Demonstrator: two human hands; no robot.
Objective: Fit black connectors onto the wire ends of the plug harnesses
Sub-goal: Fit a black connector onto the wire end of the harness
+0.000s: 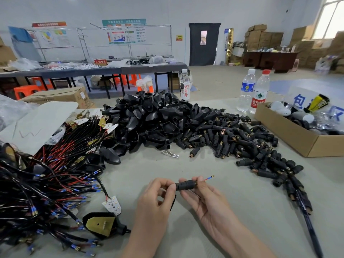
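Holding one connector (186, 184) at lower centre, just above the desk (167, 168), the left hand (158, 196) pinches its left end and the right hand (206, 196) its right end, fingers (200, 181) curled tight on it, seemingly to steady it while the red wire (208, 178) protrudes rightward.

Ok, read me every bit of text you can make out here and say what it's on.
"不合格区": red sign.
"京白开": clear bottle.
"农夫山", then cut off: red-capped bottle.
"包" and part of "区", middle hidden: white sign.
Too blurred or small to read: wall posters, blue-labelled bottle, carton.
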